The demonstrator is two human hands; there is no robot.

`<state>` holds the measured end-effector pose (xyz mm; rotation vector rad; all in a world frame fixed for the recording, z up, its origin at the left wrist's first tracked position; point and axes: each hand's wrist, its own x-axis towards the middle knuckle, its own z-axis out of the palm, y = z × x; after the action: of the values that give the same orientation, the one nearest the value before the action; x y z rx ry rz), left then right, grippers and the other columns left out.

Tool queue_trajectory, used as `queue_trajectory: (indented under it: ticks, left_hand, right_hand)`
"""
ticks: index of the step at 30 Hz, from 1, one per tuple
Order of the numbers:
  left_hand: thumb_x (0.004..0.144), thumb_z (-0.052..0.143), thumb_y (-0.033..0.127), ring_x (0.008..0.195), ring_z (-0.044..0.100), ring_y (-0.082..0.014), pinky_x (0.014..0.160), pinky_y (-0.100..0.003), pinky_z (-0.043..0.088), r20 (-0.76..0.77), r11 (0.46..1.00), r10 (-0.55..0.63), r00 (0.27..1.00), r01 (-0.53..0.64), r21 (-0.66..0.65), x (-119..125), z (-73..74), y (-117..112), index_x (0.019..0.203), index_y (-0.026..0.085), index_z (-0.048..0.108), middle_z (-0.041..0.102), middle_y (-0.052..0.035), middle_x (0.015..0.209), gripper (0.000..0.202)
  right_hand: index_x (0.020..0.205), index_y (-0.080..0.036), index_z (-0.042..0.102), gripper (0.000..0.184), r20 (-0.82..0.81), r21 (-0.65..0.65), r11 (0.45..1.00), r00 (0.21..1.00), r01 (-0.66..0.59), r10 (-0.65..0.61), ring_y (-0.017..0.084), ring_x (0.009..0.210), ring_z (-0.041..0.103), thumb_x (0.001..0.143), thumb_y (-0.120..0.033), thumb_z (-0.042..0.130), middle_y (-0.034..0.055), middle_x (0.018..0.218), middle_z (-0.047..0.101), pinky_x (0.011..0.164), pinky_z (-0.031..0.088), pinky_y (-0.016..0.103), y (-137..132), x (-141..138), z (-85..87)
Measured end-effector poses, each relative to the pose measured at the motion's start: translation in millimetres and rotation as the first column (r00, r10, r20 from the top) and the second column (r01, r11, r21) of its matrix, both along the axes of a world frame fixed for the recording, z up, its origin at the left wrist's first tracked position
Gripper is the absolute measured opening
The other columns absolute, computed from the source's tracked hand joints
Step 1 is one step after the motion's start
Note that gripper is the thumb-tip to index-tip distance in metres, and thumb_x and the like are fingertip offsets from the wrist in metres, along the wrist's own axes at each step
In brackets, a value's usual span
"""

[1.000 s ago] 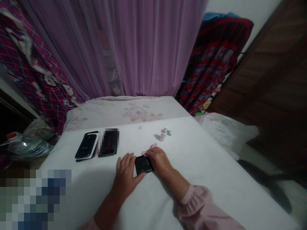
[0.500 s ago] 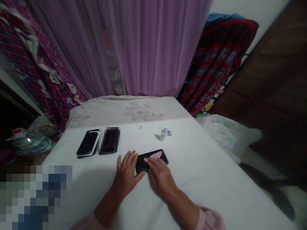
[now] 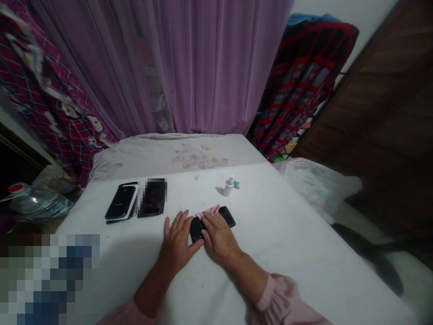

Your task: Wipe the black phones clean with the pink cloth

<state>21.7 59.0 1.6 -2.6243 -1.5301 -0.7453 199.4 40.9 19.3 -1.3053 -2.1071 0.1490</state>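
A black smartphone (image 3: 228,217) lies flat on the white-covered table, its long side running left to right. My left hand (image 3: 176,243) holds its left end between thumb and fingers, the other fingers lying on the cloth cover. Under the fingers of my right hand (image 3: 220,238) a pink cloth (image 3: 209,211) is pressed against the middle of the phone, hiding part of it. Beyond the phone stands a small white bottle (image 3: 228,187), with a small blue and white item (image 3: 237,184) beside it.
Left of my hands lie a stack of phones (image 3: 121,203) and another dark, partly blurred-out stack (image 3: 152,198). A small pale square (image 3: 196,178) rests farther back. A large water bottle (image 3: 39,201) stands off the table's left side, a plastic bag (image 3: 318,183) off its right.
My right hand has slid left along the phone with the pink cloth, which is now bunched at the far edge. My left hand keeps its hold. The view has shifted slightly.
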Motion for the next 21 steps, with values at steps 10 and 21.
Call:
queue_trajectory:
  ticks: [10,21]
  left_hand:
    - [0.087,0.058,0.047,0.133,0.047,-0.0369,0.113,-0.064,0.022,-0.019,1.0,-0.005,1.0,0.004,-0.012,1.6,1.9,-1.2,0.129,0.015,0.055,0.053,-0.0194,0.142,0.053]
    - [0.088,0.056,0.05,0.133,0.047,-0.0368,0.113,-0.063,0.023,-0.026,1.0,-0.015,1.0,0.016,0.025,0.0,-2.0,0.0,0.13,0.013,0.054,0.053,-0.0199,0.141,0.056]
  right_hand:
    - [0.132,-0.009,0.058,0.042,0.014,0.019,0.966,0.966,0.258,-0.259,0.032,0.121,0.056,0.096,-0.023,0.041,0.0204,0.129,0.061,0.105,0.045,0.056,8.1,49.7,-11.5]
    - [0.133,-0.012,0.057,0.041,-0.002,0.055,0.983,0.984,0.177,-0.178,0.03,0.122,0.056,0.096,-0.022,0.041,0.0175,0.128,0.063,0.105,0.046,0.055,5.8,49.3,-12.9]
